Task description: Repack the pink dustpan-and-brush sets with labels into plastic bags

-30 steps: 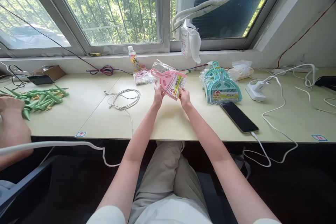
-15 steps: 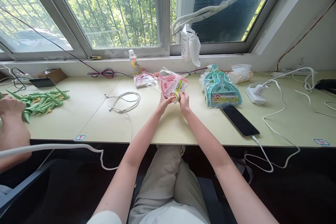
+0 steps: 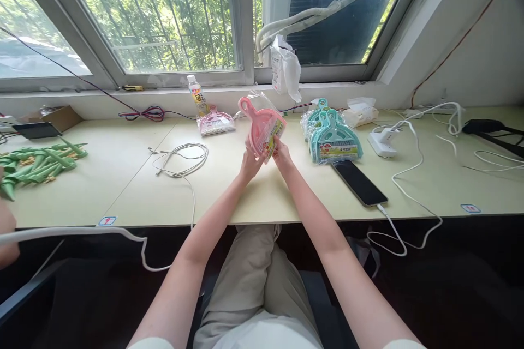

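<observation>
Both my hands hold up a pink dustpan-and-brush set (image 3: 262,126) in a clear plastic bag, above the middle of the pale desk (image 3: 123,174). My left hand (image 3: 250,159) grips its lower left edge, and my right hand (image 3: 280,151) pinches the lower right edge by the printed label. The set is tilted, handle pointing up and to the left. A second pink set (image 3: 215,121) lies flat on the desk behind it. To the right lies a stack of teal sets (image 3: 333,139) in bags.
A black phone (image 3: 359,182) on a white cable lies right of my hands. A coiled white cable (image 3: 180,155), a drink bottle (image 3: 197,96), a white charger (image 3: 382,139), green folded pieces (image 3: 36,161) at far left and another person's arm (image 3: 6,229) are also around.
I have lifted the pink set and turned it more upright, handle up. My hands have moved closer together at its lower edge. The view has shifted a little to the right.
</observation>
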Available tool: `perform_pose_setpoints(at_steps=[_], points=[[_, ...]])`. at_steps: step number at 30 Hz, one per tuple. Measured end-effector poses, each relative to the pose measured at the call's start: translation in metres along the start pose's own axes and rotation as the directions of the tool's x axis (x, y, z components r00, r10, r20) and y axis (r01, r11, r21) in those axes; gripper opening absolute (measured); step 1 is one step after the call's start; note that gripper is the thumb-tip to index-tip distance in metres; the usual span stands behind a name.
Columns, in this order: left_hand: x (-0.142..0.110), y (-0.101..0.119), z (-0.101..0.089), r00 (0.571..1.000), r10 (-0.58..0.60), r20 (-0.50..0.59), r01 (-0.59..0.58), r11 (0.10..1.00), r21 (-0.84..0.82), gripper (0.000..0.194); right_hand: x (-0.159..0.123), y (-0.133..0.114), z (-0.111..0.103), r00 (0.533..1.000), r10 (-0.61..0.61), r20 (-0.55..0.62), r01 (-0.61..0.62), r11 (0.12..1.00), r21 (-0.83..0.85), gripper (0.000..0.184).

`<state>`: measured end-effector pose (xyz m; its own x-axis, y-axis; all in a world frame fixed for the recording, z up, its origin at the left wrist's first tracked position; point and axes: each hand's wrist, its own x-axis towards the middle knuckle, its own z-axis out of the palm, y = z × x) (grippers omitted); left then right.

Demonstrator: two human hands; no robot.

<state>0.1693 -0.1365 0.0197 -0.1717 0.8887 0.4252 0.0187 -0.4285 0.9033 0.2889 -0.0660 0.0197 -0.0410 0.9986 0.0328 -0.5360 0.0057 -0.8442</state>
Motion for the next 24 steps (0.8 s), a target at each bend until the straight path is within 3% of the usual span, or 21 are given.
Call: perform_pose_setpoints(at_steps=[4,7,10,15,19,22,24], points=[[-0.002,-0.006,0.007,0.997,0.058,0.052,-0.061,0.997,0.054,0.070,-0.004,0.005,0.005,0.991,-0.059,-0.122,0.064,0.997,0.037,0.026],[-0.004,-0.010,0.014,0.998,-0.054,0.025,0.052,0.994,0.093,0.076,-0.008,0.010,0.004,0.960,-0.057,-0.273,0.065,0.998,0.021,0.029],[-0.006,-0.011,0.018,0.994,-0.111,-0.001,0.110,0.981,0.157,0.080,-0.011,0.014,0.001,0.949,-0.006,-0.315,0.014,1.000,0.023,0.032],[-0.007,-0.008,0.015,0.997,-0.018,-0.073,0.030,0.987,0.160,0.082,-0.014,0.010,0.006,0.981,-0.015,-0.192,0.026,0.998,0.052,0.029],[-0.008,-0.004,0.009,0.985,0.091,-0.144,-0.075,0.991,0.112,0.083,-0.014,0.000,0.007,1.000,0.024,-0.004,-0.024,0.994,0.102,0.038],[-0.009,-0.002,0.008,0.979,0.083,-0.185,-0.066,0.993,0.093,0.082,-0.013,-0.007,0.001,0.986,0.039,0.163,-0.054,0.995,0.089,0.027],[-0.009,-0.002,0.009,0.978,0.069,-0.197,-0.050,0.994,0.099,0.082,-0.011,-0.008,-0.003,0.976,0.036,0.213,-0.052,0.996,0.069,0.020]])
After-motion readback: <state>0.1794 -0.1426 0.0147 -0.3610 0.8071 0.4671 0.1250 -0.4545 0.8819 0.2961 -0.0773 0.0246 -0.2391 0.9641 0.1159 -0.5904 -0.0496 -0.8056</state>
